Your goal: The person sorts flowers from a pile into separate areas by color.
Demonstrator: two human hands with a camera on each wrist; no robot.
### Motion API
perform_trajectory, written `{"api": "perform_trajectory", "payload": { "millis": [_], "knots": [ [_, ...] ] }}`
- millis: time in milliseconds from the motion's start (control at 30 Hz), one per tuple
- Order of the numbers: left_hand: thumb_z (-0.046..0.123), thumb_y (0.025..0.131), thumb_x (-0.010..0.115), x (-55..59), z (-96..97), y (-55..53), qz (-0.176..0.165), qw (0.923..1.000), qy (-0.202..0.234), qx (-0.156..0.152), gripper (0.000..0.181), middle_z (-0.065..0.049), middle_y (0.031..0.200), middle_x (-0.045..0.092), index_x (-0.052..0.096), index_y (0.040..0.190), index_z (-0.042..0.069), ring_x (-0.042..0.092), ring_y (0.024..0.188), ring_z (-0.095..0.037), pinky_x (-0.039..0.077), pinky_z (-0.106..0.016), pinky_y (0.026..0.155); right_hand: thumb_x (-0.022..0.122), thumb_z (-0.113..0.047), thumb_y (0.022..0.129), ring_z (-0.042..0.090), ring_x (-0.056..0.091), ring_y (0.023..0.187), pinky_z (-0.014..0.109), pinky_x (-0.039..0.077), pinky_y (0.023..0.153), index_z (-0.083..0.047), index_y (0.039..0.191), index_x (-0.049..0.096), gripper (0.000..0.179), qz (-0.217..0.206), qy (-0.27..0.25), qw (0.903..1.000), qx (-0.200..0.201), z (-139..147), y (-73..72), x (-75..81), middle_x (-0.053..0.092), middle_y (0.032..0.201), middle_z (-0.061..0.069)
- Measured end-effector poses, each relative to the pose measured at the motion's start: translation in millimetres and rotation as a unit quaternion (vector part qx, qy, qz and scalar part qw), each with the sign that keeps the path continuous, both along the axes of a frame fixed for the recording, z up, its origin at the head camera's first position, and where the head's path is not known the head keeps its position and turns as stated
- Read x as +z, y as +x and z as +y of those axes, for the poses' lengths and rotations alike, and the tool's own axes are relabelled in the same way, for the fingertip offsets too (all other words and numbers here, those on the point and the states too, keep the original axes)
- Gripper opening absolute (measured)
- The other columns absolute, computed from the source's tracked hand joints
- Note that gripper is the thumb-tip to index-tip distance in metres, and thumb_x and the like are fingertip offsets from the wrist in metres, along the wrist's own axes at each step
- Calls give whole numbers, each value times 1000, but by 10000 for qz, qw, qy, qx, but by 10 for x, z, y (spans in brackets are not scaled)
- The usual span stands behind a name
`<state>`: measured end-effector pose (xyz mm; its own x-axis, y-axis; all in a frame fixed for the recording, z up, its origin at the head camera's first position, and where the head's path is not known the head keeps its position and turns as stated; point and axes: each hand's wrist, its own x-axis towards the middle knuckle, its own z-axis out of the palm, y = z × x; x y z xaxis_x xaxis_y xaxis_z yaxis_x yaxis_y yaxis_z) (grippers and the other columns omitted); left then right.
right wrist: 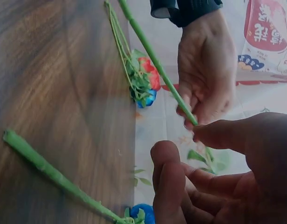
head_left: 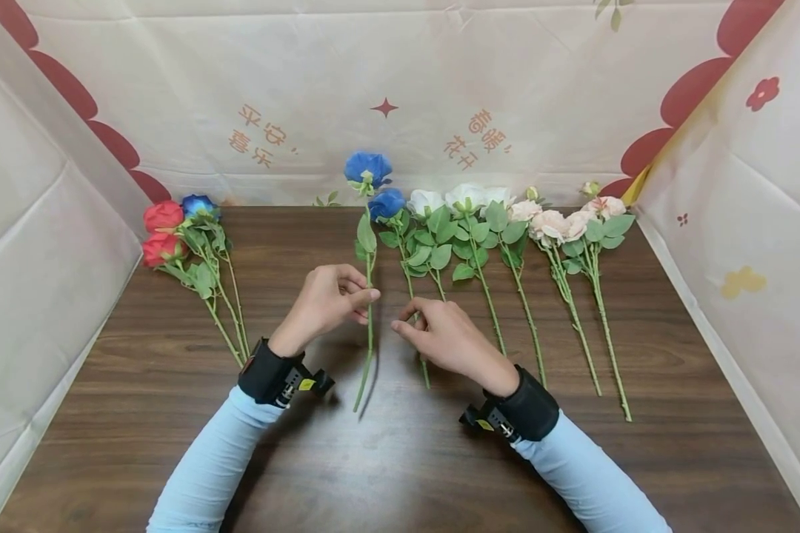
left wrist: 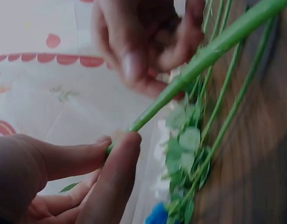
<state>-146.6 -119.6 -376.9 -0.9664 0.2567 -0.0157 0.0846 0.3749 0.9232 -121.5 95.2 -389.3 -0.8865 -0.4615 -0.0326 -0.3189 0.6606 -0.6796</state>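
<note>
The left hand (head_left: 328, 300) pinches a blue rose (head_left: 367, 234) by its stem above the wooden surface (head_left: 400, 474); the right hand (head_left: 448, 337), loosely curled, holds nothing near another blue flower (head_left: 387, 203).

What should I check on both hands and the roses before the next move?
1. Left hand has a grip on a blue rose by its stem: ok.
2. Right hand holding nothing: ok.
3. Held rose clear of the other blue rose: cannot tell; they nearly overlap in the head view.
4. That other rose's stem fully visible there: not ok; the right hand covers part.
5. Red roses apart from the held rose: ok.
</note>
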Motion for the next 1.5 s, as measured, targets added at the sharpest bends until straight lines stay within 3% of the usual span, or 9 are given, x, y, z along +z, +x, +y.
{"api": "perform_trajectory", "payload": {
  "millis": [233, 500, 833, 1000, 1133, 1233, 1367, 1500],
  "knots": [
    [13, 85, 71, 0, 177, 100, 408, 9974, 597, -39, 20, -15, 77, 67, 63, 95, -3, 65, 57, -24, 54, -30, 53, 54, -35, 97, 7, 57, 47, 26, 43, 44, -13, 104, 67, 26, 48, -349, 9991, 250, -80, 79, 16, 63, 65, -10],
    [6, 86, 69, 25, 260, 140, 322, 9893, 1422, 63, 18, -21, 80, 66, 61, 96, -6, 66, 61, -32, 54, -40, 56, 58, -16, 96, 12, 60, 48, 24, 46, 40, -12, 90, 63, 9, -98, -923, 9950, 370, -121, 148, 33, 63, 65, -4],
    [8, 86, 70, 29, 246, 139, 338, 9891, 1436, -9, 16, -16, 78, 66, 63, 95, -3, 66, 60, -28, 54, -44, 59, 59, -12, 95, 9, 59, 46, 23, 47, 40, -11, 85, 62, 10, 11, -1111, 9930, 392, -132, 165, 36, 62, 62, -3],
    [12, 86, 70, 28, 230, 126, 405, 9911, 1263, -123, 18, -16, 78, 67, 63, 96, -2, 66, 60, -27, 54, -39, 57, 59, -11, 94, 10, 59, 45, 23, 47, 40, -10, 84, 62, 11, -58, -1164, 9925, 378, -125, 158, 39, 62, 60, -2],
    [24, 85, 72, 23, 150, 72, 391, 9960, 784, -187, 27, -11, 76, 68, 64, 97, 1, 67, 61, -27, 54, -34, 56, 60, -12, 94, 10, 58, 43, 23, 47, 39, -10, 77, 59, 16, -69, -961, 9950, 247, -102, 122, 31, 61, 58, -1],
    [35, 82, 73, 33, 18, 3, 338, 9980, 526, 60, 40, -9, 76, 68, 63, 102, 2, 67, 61, -25, 54, -32, 56, 62, -12, 93, 10, 58, 42, 23, 47, 39, -9, 73, 58, 21, -55, -583, 9982, 122, -97, 48, 14, 61, 57, 1],
    [39, 83, 71, 113, -195, -47, 350, 9960, 625, 535, 50, -12, 81, 68, 59, 111, -1, 67, 63, -25, 55, -34, 58, 63, -15, 92, 8, 58, 41, 21, 47, 42, -8, 69, 59, 24, -49, 87, 9999, 102, -154, -114, -16, 60, 55, 0],
    [36, 87, 68, 193, -344, -43, 342, 9945, 695, 702, 51, -20, 88, 66, 57, 116, -4, 67, 68, -30, 55, -34, 62, 63, -18, 92, 6, 56, 39, 23, 47, 45, -9, 62, 57, 32, -197, 577, 9981, 106, -270, -278, -20, 56, 47, -3]
  ]
}}
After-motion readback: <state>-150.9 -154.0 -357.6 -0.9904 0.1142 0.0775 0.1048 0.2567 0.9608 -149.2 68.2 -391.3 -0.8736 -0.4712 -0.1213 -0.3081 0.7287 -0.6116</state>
